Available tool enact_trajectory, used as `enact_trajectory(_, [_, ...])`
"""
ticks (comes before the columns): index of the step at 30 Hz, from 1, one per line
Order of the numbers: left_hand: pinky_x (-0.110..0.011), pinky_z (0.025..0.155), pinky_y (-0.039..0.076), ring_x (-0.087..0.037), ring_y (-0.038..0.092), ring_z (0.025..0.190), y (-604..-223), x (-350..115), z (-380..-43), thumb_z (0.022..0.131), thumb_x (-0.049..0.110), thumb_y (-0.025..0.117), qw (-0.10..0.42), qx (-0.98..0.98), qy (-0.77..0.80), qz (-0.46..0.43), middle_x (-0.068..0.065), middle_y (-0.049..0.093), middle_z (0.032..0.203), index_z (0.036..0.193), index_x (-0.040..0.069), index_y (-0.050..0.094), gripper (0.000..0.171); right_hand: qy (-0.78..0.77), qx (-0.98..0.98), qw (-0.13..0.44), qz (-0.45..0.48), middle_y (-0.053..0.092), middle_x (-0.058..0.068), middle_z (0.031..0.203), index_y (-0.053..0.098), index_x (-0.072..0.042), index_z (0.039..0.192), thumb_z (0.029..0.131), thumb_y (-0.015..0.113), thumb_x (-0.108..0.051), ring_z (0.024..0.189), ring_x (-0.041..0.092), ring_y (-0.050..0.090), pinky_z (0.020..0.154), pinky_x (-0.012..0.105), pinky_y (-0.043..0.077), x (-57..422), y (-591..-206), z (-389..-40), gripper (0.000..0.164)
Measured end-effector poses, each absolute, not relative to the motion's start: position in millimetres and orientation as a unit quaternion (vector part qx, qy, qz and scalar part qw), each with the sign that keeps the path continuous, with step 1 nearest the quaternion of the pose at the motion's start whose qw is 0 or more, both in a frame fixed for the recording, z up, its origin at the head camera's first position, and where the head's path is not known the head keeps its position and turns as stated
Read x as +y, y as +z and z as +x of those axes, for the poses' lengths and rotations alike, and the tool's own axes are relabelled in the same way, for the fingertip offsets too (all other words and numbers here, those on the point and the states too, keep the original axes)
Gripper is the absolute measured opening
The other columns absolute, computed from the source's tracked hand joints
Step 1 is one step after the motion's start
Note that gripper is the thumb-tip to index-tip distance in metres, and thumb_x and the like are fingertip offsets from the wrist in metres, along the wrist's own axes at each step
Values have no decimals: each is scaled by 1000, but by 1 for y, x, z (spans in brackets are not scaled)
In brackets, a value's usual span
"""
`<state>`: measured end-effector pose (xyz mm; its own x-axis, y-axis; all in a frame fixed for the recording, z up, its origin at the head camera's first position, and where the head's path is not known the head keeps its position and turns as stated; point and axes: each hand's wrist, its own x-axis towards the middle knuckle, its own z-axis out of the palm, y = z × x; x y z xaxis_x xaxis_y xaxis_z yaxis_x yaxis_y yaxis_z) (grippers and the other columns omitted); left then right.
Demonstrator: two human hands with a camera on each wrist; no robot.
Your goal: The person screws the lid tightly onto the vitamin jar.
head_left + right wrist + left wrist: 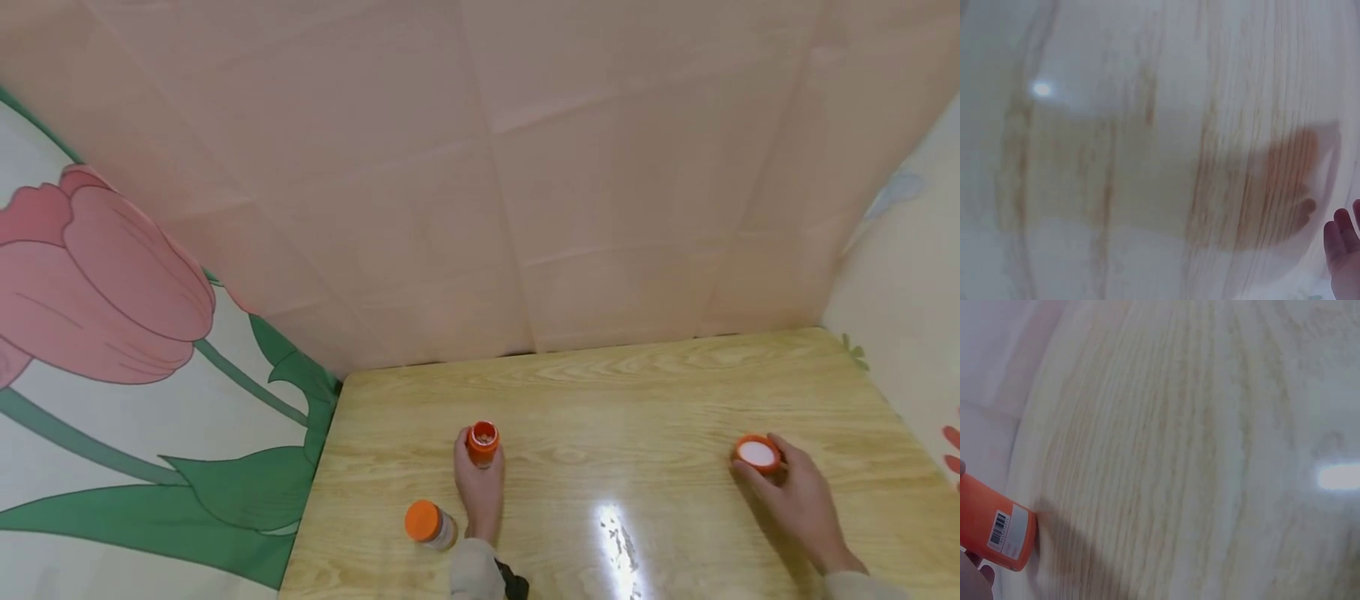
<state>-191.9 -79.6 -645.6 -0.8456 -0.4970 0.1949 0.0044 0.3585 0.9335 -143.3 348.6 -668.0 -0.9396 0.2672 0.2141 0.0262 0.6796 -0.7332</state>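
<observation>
An uncapped orange bottle point(483, 442) stands in the grip of my left hand point(480, 486), its open mouth facing up with small pieces visible inside. In the left wrist view the same bottle point(996, 524) shows a white barcode label near its base. Far to the right, my right hand point(801, 498) pinches an orange screw cap point(757, 453), white inside turned upward, above the table. The right wrist view catches only some fingers point(1342, 234) of that hand; the cap itself is out of that view.
A clear jar with an orange lid point(429, 523) stands left of my left forearm. The wood-grain table point(615, 417) meets a pinkish cloth backdrop point(495, 208) at its far edge. A tulip-printed panel point(150, 417) borders the left side, and a pale panel point(907, 275) the right.
</observation>
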Motion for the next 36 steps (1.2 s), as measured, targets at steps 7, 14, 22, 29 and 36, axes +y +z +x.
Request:
enact_trajectory(7, [-47, 98, 51, -24, 63, 114, -649, -77, -181, 77, 4, 82, 247, -824, -498, 108, -9, 66, 124, 129, 5, 59, 57, 398, -899, 166, -76, 58, 33, 117, 52, 8, 133, 80, 83, -21, 87, -13, 44, 72, 7, 30, 337, -664, -138, 68])
enact_trajectory(14, [-46, 99, 51, -22, 63, 115, -648, -72, -170, 77, 6, 83, 225, -841, -482, 94, -6, 66, 124, 130, 7, 58, 58, 398, -899, 170, -71, 60, 32, 112, 54, 9, 131, 77, 85, -17, 86, -28, 31, 66, 5, 32, 328, -664, -133, 68])
enact_trajectory(22, [-44, 98, 52, -20, 62, 115, -648, -69, -158, 76, 8, 83, 220, -860, -458, 55, -3, 65, 123, 130, 7, 58, 59, 399, -897, 178, -67, 61, 31, 113, 57, 7, 128, 74, 86, -16, 90, -29, 29, 68, 10, 32, 314, -662, -120, 65])
enact_trajectory(29, [-41, 97, 52, -17, 62, 112, -651, -61, -148, 73, 9, 86, 236, -871, -430, 4, 0, 65, 122, 127, 9, 59, 61, 412, -892, 172, -69, 60, 32, 119, 54, 6, 134, 76, 86, -17, 95, -31, 26, 73, 2, 27, 303, -664, -114, 70])
enact_trajectory(36, [-39, 96, 53, -14, 61, 112, -655, -52, -140, 72, 12, 86, 230, -874, -428, -14, 5, 64, 121, 127, 15, 59, 61, 425, -885, 183, -50, 62, 26, 113, 58, 4, 130, 73, 87, -10, 94, -28, 34, 74, -1, 31, 292, -666, -111, 66])
